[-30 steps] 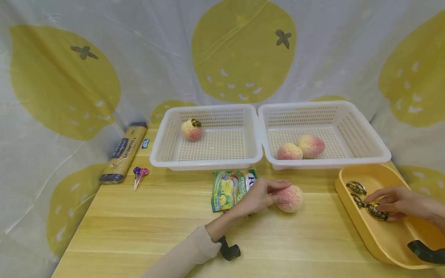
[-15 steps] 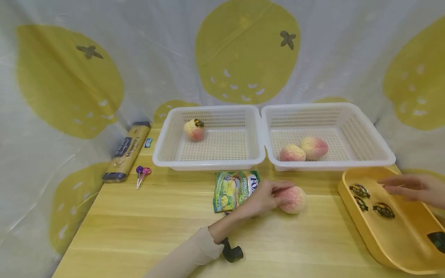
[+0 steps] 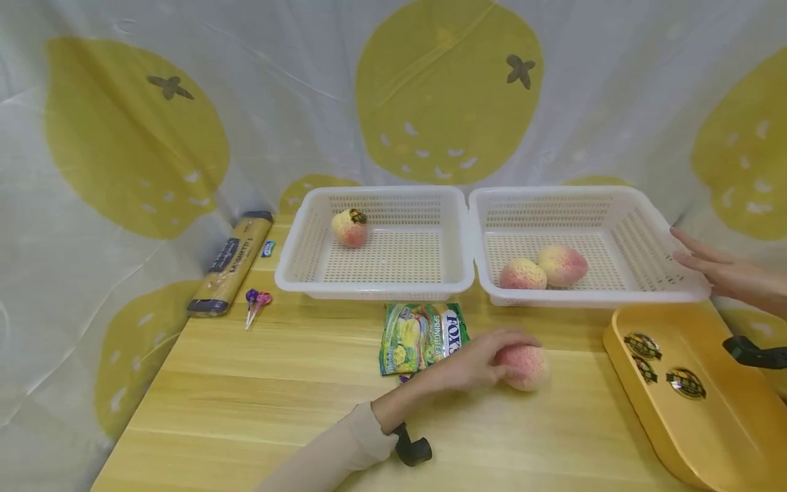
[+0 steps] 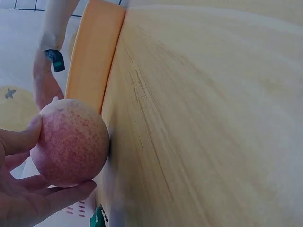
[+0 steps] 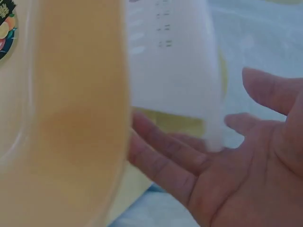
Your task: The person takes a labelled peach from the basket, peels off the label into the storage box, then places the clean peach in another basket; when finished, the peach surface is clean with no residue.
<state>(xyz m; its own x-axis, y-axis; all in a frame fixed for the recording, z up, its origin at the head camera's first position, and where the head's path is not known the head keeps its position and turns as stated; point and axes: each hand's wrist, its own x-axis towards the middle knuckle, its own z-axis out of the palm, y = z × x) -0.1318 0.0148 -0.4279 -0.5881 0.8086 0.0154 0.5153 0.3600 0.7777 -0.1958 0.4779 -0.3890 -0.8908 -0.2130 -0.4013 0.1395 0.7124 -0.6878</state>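
Observation:
My left hand (image 3: pixel 476 362) holds a pink-and-yellow peach (image 3: pixel 527 367) just in front of the candy bag; thumb and fingers lie around it in the left wrist view. My right hand (image 3: pixel 732 273) is at the right end of the right white basket (image 3: pixel 596 296), fingers extended. In the right wrist view its fingers reach under that basket's rim, beside the orange tray (image 5: pixel 85 94); whether they touch is hard to tell. Two peaches (image 3: pixel 562 266) lie in the right basket. One peach with a dark sticker (image 3: pixel 350 229) is in the left basket (image 3: pixel 375 288).
Three dark round stickers (image 3: pixel 686 383) lie in the orange tray at the right. A Fox's candy bag (image 3: pixel 418 338) lies before the baskets. Two lollipops (image 3: pixel 256 302), a small blue-green packet (image 3: pixel 268 249) and a spaghetti pack (image 3: pixel 230 266) are on the left.
My right hand has let go of a sticker in the tray, then moved up and back to the right basket's end. My left hand keeps the peach, shifted slightly nearer me.

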